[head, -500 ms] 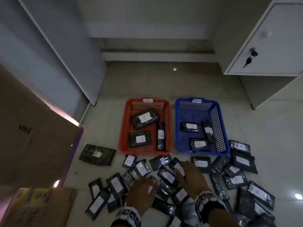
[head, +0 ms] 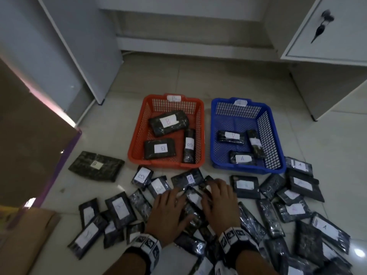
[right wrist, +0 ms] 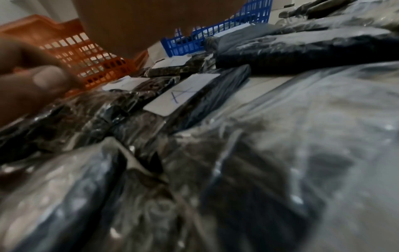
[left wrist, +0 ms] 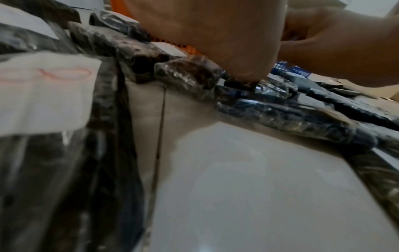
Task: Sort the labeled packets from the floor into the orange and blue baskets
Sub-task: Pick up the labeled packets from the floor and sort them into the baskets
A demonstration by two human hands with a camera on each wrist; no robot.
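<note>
While both hands sit down in the pile of packets just in front of the baskets, it looks like the pick-up step. Left hand and right hand rest on wrappers, can't tell if either grips. Orange basket holds 3, blue basket 3. Next up: read a label, then lift.

Dark plastic-wrapped packets with white paper labels lie scattered on the tiled floor before the orange mesh plastic basket and blue mesh plastic basket, each holding three
</note>
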